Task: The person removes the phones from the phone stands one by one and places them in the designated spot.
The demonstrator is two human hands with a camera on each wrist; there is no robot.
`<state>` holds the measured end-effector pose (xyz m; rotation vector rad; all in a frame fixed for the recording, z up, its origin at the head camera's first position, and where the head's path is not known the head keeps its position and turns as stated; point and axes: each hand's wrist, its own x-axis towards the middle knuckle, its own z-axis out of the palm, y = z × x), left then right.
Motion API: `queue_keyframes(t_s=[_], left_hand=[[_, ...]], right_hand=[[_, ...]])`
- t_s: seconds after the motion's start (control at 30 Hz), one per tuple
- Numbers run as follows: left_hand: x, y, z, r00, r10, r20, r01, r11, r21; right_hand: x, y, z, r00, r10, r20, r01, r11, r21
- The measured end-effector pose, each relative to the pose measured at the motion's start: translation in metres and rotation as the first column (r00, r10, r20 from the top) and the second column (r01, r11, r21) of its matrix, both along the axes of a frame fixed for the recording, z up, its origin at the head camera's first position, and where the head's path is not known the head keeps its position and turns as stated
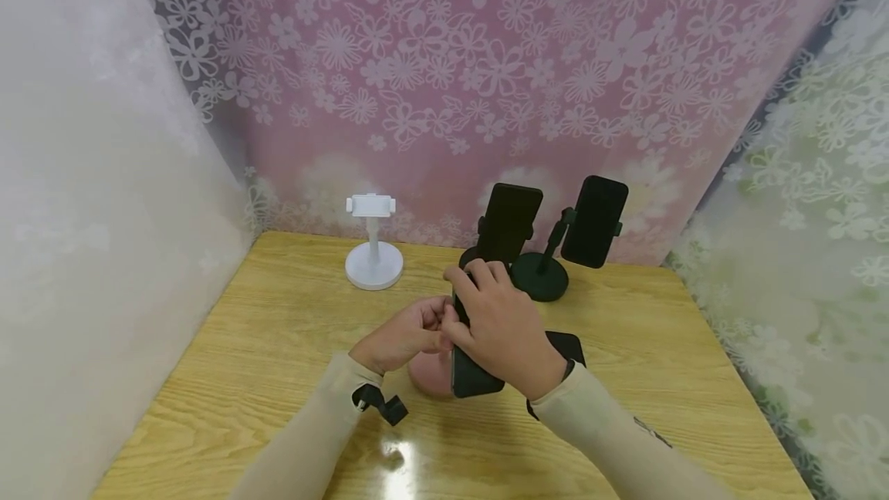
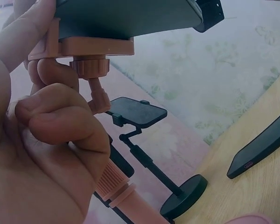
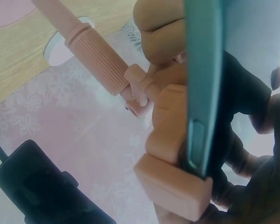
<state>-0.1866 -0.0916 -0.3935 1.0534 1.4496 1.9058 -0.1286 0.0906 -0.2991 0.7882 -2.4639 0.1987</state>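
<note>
A pink phone stand (image 1: 430, 375) is on the table in front of the person, its base partly hidden behind the hands and phone. My left hand (image 1: 403, 336) grips the pink clamp (image 2: 97, 46) at the stand's top, fingers curled under it. A dark phone (image 1: 476, 380) sits against that clamp, tilted over the base. Its edge lies in the clamp's hooked end in the right wrist view. My right hand (image 1: 505, 322) holds this phone from above, fingers bent over its far edge and thumb on its near side.
Behind the hands stand two dark phone stands, one bearing a phone (image 1: 510, 221), the other, with a round base (image 1: 539, 278), bearing another phone (image 1: 595, 221). A white stand (image 1: 375, 268) is at back left. Another phone (image 2: 263, 142) lies flat on the wooden table, right of the hands.
</note>
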Motion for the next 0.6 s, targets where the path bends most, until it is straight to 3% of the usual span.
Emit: queue_keyframes(t_s=[0.47, 0.6], left_hand=[[0.0063, -0.004, 0.0014, 0.998, 0.068, -0.002, -0.068, 0.997, -0.025], [0.0057, -0.0097, 0.0078, 0.996, 0.068, -0.057, -0.071, 0.996, -0.062]], right_hand=[[0.0018, -0.0016, -0.004, 0.999, 0.022, -0.038, -0.023, 1.0, -0.021], [0.0012, -0.0025, -0.0033, 0.999, 0.022, -0.043, -0.022, 1.0, -0.014]])
